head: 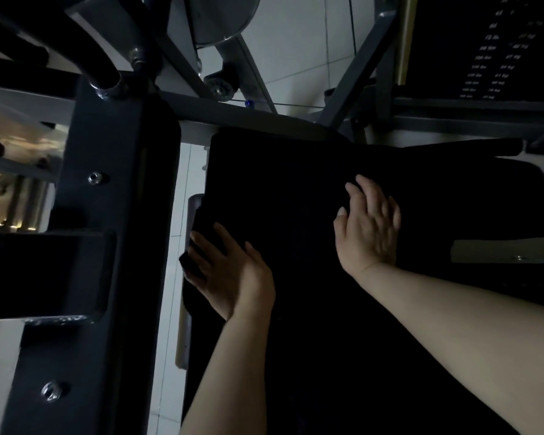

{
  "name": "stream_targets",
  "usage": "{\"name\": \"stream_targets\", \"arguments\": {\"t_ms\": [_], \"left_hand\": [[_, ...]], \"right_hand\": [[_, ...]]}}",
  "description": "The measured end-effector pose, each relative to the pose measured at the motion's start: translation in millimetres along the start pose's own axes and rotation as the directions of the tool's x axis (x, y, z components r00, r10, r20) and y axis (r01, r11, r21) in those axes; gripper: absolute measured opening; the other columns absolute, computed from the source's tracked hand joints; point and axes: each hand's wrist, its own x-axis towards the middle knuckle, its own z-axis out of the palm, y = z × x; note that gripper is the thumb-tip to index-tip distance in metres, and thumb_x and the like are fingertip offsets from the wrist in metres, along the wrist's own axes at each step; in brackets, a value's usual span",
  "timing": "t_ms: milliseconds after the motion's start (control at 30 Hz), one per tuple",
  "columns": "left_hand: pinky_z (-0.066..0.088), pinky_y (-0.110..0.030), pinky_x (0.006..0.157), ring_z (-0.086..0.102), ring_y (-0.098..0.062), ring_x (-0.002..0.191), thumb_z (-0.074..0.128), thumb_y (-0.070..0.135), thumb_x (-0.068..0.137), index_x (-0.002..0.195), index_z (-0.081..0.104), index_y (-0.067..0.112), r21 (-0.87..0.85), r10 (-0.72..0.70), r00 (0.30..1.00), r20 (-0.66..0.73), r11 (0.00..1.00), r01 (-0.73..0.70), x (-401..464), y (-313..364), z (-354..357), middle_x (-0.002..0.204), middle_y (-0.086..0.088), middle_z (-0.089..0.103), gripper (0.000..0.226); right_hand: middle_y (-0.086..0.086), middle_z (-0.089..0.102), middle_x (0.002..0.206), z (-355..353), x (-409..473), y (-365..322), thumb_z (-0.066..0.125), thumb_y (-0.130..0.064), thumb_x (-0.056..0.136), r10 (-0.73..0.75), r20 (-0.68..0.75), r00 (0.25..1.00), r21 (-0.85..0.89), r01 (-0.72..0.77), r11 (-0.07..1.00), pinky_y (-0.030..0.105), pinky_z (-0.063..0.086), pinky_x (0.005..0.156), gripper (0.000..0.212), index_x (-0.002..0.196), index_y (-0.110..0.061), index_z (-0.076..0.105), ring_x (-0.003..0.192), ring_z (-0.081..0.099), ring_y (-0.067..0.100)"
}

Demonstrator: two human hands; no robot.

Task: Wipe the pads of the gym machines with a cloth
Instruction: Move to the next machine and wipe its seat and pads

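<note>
Black pad [280, 183], both hands laid on it.
Left hand [223, 271] flat at left edge, fingers over dark cloth [193, 265]; right hand [369, 226] open, pressing mid-pad beside grey frame [113, 171].

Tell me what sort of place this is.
Most likely a gym, dimly lit. A black padded seat sits in a steel machine frame, a weight stack with kg labels stands behind it, and a cable pulley hangs above tiled floor.
</note>
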Motion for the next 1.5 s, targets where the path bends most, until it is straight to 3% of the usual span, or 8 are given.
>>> {"name": "stream_targets", "arguments": {"t_ms": [200,533,667,933,1100,1233,1367,1500], "left_hand": [[0.014,-0.051,0.114,0.02,-0.033,0.142,0.029,0.042,0.098,0.151,0.014,0.023,-0.07,0.04,0.998,-0.054,0.997,-0.044,69,28,-17,0.157,-0.015,0.015,0.058],[0.025,-0.056,0.109,0.033,-0.04,0.133,0.025,0.046,0.089,0.146,0.033,0.015,-0.117,-0.045,0.995,-0.09,0.993,0.034,-39,-37,24,0.149,-0.022,0.032,0.065],[0.008,-0.055,0.114,0.017,-0.044,0.141,0.024,0.045,0.094,0.15,0.023,0.012,-0.07,-0.063,0.998,-0.029,0.996,0.061,-87,-43,35,0.153,-0.029,0.015,0.065],[0.0,-0.054,0.114,0.006,-0.037,0.144,0.022,0.042,0.1,0.152,0.006,0.018,-0.068,-0.099,0.995,-0.019,0.993,0.098,-12,-11,5,0.158,-0.019,0.007,0.06],[0.004,-0.052,0.116,0.01,-0.037,0.144,0.02,0.039,0.097,0.15,0.022,0.014,-0.066,0.02,0.993,-0.119,0.997,-0.028,-46,-27,24,0.156,-0.023,0.013,0.059],[0.009,-0.053,0.115,0.015,-0.036,0.144,0.02,0.041,0.093,0.145,0.035,0.012,-0.088,0.046,0.997,-0.057,0.995,-0.051,-124,-38,46,0.154,-0.022,0.021,0.062],[-0.004,-0.054,0.116,-0.005,-0.034,0.145,0.014,0.043,0.096,0.152,0.011,0.018,-0.054,0.022,0.999,0.039,0.998,-0.02,-120,-34,47,0.158,-0.018,-0.003,0.062],[0.005,-0.059,0.114,0.01,-0.042,0.142,0.025,0.041,0.095,0.151,0.02,0.015,-0.049,0.012,0.996,-0.086,0.999,-0.016,-69,-21,31,0.155,-0.025,0.011,0.062]], "right_hand": [[0.002,0.039,0.148,7,-65,-24,0.033,-0.033,0.094,-0.352,0.11,0.929,0.058,0.348,0.936,0.041,0.02,0.11,0.048,0.136,-0.014,0.047,0.137,0.032,0.018],[-0.001,0.039,0.148,9,-66,-25,0.028,-0.032,0.093,-0.314,0.165,0.935,-0.022,0.321,0.947,0.04,0.017,0.112,0.051,0.138,-0.016,0.046,0.138,0.032,0.017],[0.001,0.04,0.148,11,-66,-25,0.028,-0.032,0.092,-0.309,0.154,0.938,-0.03,0.317,0.948,0.04,0.016,0.111,0.051,0.137,-0.015,0.047,0.137,0.034,0.018],[0.0,0.043,0.145,7,-65,-26,0.037,-0.041,0.085,-0.319,0.131,0.939,0.074,0.312,0.947,0.04,0.016,0.112,0.056,0.134,-0.016,0.051,0.135,0.036,0.017],[0.003,0.043,0.142,-13,-82,-8,0.044,-0.04,0.083,-0.37,0.11,0.922,0.194,0.346,0.918,0.044,0.025,0.109,0.053,0.128,-0.014,0.053,0.126,0.042,0.02],[0.001,0.043,0.142,-14,-112,10,0.042,-0.039,0.087,-0.362,0.142,0.921,0.083,0.354,0.932,0.044,0.028,0.107,0.049,0.129,-0.016,0.052,0.126,0.043,0.02],[0.001,0.044,0.142,-8,-113,10,0.04,-0.04,0.087,-0.34,0.152,0.928,0.015,0.342,0.94,0.04,0.021,0.109,0.049,0.13,-0.017,0.052,0.128,0.038,0.018],[0.002,0.046,0.142,-6,-115,10,0.041,-0.039,0.085,-0.343,0.128,0.931,-0.015,0.347,0.938,0.041,0.02,0.107,0.05,0.128,-0.017,0.053,0.128,0.036,0.017]]}}
